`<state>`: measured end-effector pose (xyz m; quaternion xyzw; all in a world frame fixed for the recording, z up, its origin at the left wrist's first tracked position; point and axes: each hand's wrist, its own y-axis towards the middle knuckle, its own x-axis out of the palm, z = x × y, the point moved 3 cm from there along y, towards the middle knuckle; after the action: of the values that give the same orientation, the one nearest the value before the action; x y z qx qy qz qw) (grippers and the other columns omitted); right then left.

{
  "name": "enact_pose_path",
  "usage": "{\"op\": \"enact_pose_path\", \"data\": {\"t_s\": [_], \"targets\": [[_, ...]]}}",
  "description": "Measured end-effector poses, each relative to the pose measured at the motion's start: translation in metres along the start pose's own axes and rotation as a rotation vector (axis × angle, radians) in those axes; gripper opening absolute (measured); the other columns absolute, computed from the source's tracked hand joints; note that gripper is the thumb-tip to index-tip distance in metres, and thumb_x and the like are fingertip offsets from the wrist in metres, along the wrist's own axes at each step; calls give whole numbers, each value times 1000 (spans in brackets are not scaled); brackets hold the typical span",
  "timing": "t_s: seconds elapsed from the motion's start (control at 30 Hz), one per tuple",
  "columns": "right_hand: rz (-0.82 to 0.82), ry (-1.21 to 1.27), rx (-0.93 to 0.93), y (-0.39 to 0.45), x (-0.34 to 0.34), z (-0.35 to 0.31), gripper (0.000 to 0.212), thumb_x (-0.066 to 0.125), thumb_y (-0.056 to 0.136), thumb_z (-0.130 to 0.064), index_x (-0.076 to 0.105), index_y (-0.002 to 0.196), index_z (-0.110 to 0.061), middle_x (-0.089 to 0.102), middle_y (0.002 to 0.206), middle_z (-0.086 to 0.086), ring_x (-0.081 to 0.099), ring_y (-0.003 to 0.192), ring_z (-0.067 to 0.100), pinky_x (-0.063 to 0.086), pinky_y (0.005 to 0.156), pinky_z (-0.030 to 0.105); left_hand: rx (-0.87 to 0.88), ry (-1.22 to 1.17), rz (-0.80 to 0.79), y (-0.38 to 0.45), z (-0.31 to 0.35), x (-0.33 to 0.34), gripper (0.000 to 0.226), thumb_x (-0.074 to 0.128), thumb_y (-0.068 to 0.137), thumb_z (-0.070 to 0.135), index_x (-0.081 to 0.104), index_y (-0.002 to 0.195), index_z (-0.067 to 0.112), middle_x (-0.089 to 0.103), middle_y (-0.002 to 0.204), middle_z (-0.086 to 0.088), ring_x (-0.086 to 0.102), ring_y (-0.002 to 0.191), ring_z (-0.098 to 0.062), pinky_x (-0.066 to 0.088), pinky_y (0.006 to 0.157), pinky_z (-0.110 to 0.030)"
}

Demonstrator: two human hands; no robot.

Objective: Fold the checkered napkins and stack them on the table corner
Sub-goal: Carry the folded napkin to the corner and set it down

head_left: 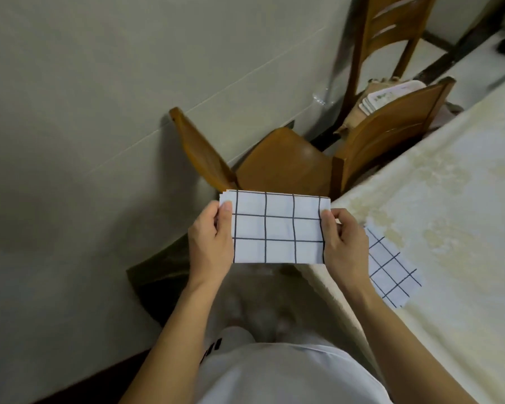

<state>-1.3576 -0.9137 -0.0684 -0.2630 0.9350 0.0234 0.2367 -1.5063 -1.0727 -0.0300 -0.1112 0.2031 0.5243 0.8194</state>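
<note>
Head view. I see a folded checkered napkin [277, 228] held flat in the air, just off the near corner of the worktop [449, 199]. Left hand [210, 243] pinches its left short edge, thumb on top. Right hand [343, 243] pinches the right short edge the same way. Both grips are closed on the cloth. Layered edges show at the napkin's far left corner; its near long edge is straight.

A second folded napkin [392, 269] lies flat on the worktop, near the corner, partly hidden behind the right hand. It sits askew to the worktop edge.

Open worktop surface extends right of and beyond it. A wooden chair [277, 161] stands just past the held napkin, with a second chair [391, 132] beside the worktop edge.
</note>
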Motion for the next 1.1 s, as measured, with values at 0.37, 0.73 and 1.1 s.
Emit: {"op": "enact_pose_path", "data": {"t_s": [0.37,0.73,1.1], "targets": [[514,19,244,70,-37,4,24,48,104,-27,61,88,-15,61,69,-6,52,61,0,36,54,16,258,-2,-555,145,46,122,25,45,104,30,51,81,22,62,79,10,64,73,4,45,52,-10],[897,33,501,28,-71,35,26,50,104,-33,61,86,-17,46,52,-4,35,48,10,28,48,23,333,-71,-970,132,56,226,35,45,105,32,58,86,6,63,77,-14,62,72,-30,51,59,-47],[858,-29,625,-7,-122,98,27,48,104,-36,61,90,-18,60,64,15,42,51,19,35,53,35,262,58,-1163,65,47,276,40,49,103,32,39,71,9,33,61,3,28,54,-6,25,52,-23]]}}
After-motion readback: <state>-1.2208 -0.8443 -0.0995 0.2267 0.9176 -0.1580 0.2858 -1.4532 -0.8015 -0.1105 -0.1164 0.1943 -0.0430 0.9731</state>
